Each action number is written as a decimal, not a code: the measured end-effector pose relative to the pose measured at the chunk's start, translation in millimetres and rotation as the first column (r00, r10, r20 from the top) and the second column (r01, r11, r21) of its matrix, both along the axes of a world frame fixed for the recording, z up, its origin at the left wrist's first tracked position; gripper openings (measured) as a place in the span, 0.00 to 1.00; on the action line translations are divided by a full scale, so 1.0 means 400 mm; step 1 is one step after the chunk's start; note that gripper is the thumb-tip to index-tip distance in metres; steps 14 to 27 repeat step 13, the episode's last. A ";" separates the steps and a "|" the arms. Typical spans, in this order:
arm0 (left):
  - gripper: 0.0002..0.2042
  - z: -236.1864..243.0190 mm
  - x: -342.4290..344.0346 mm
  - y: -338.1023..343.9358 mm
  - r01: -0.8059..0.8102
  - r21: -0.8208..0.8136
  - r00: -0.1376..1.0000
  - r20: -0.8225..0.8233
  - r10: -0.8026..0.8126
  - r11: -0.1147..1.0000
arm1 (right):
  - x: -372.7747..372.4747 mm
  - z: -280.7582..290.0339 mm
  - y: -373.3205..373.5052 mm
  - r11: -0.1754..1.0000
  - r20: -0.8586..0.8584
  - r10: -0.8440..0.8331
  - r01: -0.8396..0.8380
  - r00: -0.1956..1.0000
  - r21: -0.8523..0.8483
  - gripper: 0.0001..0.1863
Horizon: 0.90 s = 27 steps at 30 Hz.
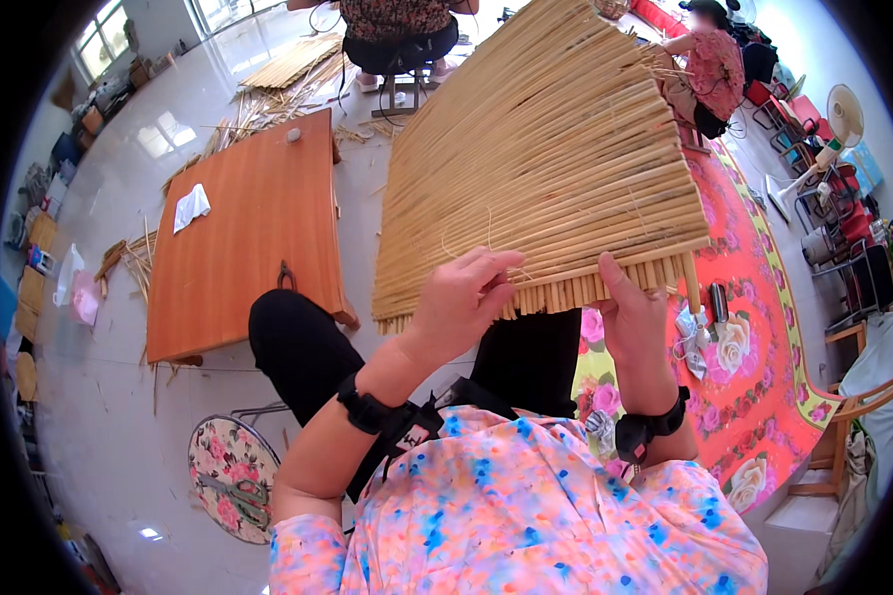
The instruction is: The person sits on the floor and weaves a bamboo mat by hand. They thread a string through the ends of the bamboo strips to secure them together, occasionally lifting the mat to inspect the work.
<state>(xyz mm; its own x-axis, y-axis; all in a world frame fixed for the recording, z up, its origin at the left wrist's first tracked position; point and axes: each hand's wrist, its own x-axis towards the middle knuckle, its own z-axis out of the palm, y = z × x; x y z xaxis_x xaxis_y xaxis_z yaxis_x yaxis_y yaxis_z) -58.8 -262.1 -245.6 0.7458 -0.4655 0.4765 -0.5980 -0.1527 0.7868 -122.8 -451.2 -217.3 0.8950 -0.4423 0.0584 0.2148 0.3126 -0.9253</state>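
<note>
A large mat of straw-coloured reeds point(536, 159), bound side by side with thin thread, slants up across the middle, its near edge over my knees. My right hand point(633, 309) grips that edge near its right corner, thumb on top and fingers underneath. At the near edge, left of it, my left hand point(466, 297) has its fingers bent in a pinch. A fine thread point(445, 241) loops over the reeds and runs to these fingers; their tips are partly hidden. Short cut reed ends point(566, 292) stick out below the edge.
Left stands a low wooden table point(238, 238) with a white cloth point(191, 207) and dark pliers point(286, 276). Scissors point(243, 499) lie on a floral round stool point(230, 451). Loose reeds point(238, 129) litter the floor. Two people sit beyond the mat. A floral sheet point(734, 327) covers the floor at right.
</note>
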 end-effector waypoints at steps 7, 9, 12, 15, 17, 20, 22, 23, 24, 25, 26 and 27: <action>0.04 -0.078 0.003 -0.001 -0.053 0.039 0.999 0.004 0.053 0.998 | 0.076 -0.035 0.003 0.972 -0.194 0.130 -0.164 0.972 -0.170 0.19; 0.03 -0.083 0.004 0.011 -0.103 0.048 0.995 -0.003 0.103 0.994 | 0.111 -0.021 0.018 0.948 -0.244 0.190 -0.242 0.951 -0.205 0.19; 0.02 -0.098 0.029 0.025 -0.186 -0.007 0.982 -0.044 0.185 0.983 | 0.185 0.001 0.027 0.879 -0.357 0.258 -0.371 0.898 -0.300 0.21; 0.02 -0.100 0.041 0.033 -0.225 0.016 0.972 -0.065 0.226 0.974 | 0.207 0.008 0.039 0.869 -0.389 0.239 -0.375 0.890 -0.324 0.23; 0.02 -0.100 0.041 0.033 -0.225 0.016 0.972 -0.065 0.226 0.974 | 0.207 0.008 0.039 0.869 -0.389 0.239 -0.375 0.890 -0.324 0.23; 0.02 -0.100 0.041 0.033 -0.225 0.016 0.972 -0.065 0.226 0.974 | 0.207 0.008 0.039 0.869 -0.389 0.239 -0.375 0.890 -0.324 0.23; 0.02 -0.100 0.041 0.033 -0.225 0.016 0.972 -0.065 0.226 0.974 | 0.207 0.008 0.039 0.869 -0.389 0.239 -0.375 0.890 -0.324 0.23; 0.02 -0.100 0.041 0.033 -0.225 0.016 0.972 -0.065 0.226 0.974 | 0.207 0.008 0.039 0.869 -0.389 0.239 -0.375 0.890 -0.324 0.23; 0.02 -0.100 0.041 0.033 -0.225 0.016 0.972 -0.065 0.226 0.974 | 0.207 0.008 0.039 0.869 -0.389 0.239 -0.375 0.890 -0.324 0.23; 0.02 -0.100 0.041 0.033 -0.225 0.016 0.972 -0.065 0.226 0.974 | 0.207 0.008 0.039 0.869 -0.389 0.239 -0.375 0.890 -0.324 0.23; 0.02 -0.100 0.041 0.033 -0.225 0.016 0.972 -0.065 0.226 0.974 | 0.207 0.008 0.039 0.869 -0.389 0.239 -0.375 0.890 -0.324 0.23; 0.02 -0.100 0.041 0.033 -0.225 0.016 0.972 -0.065 0.226 0.974 | 0.207 0.008 0.039 0.869 -0.389 0.239 -0.375 0.890 -0.324 0.23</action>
